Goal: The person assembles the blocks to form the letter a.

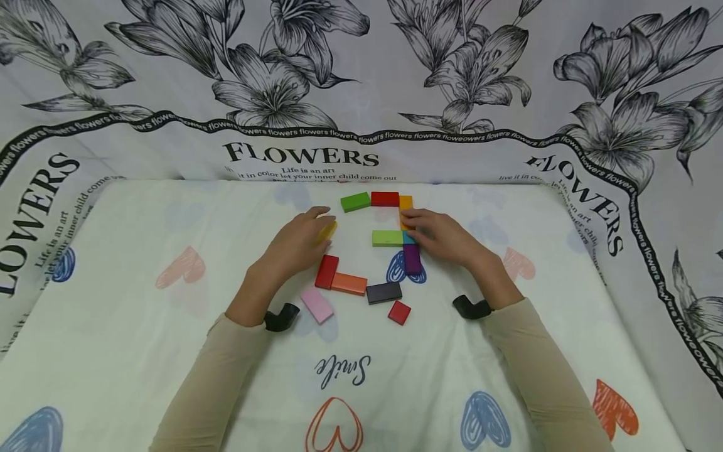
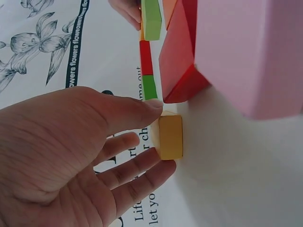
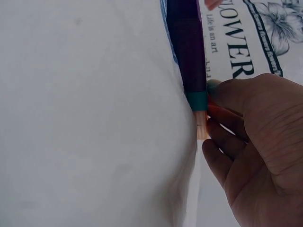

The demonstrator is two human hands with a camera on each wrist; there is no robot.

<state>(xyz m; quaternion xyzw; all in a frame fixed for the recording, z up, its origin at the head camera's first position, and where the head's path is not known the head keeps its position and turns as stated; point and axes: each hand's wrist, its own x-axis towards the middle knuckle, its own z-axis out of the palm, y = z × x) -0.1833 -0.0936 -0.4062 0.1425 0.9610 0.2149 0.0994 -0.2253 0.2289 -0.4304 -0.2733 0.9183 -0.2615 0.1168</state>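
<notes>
My left hand [image 1: 301, 238] pinches a yellow block [image 2: 171, 137] between thumb and fingers, at the left of the block outline. Just nearer lies a red block [image 1: 327, 271], touching an orange-red block [image 1: 349, 284]. My right hand [image 1: 440, 235] touches the outline's right side, its fingertips at the orange block [image 1: 405, 202] and its thumb by the small blue block [image 1: 408, 238]. Below the blue one is a purple block [image 1: 412, 259]; a light green block [image 1: 386, 238] extends left from it. At the far side, a red block [image 1: 385, 199] joins a green block [image 1: 355, 202].
A dark grey block [image 1: 384, 293] lies at the near side. A small red block [image 1: 399, 312] and a pink block [image 1: 317, 305] lie apart, closer to me. The white cloth [image 1: 395, 408] has printed hearts; a flower-printed cloth [image 1: 390, 94] borders it behind and at the sides.
</notes>
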